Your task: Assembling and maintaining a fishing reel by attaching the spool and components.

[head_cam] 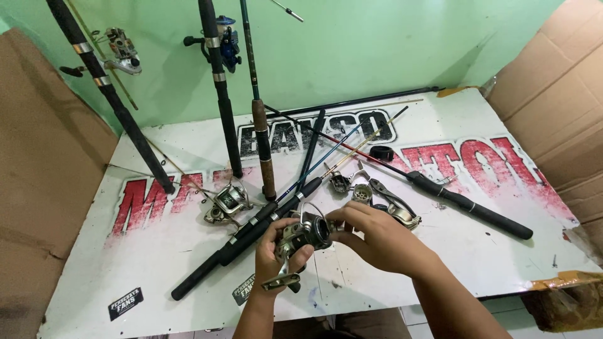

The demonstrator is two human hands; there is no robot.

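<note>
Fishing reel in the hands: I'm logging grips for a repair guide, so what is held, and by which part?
A dark spinning reel. The left hand grips its body beside the handle; the right hand pinches the spool end.

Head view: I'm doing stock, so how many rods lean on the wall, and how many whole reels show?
Rods leaning on wall: 3
Reels on those rods: 2
Silver reel on table: 1
Reel in left hand and right hand: 1
Total: 7
</note>
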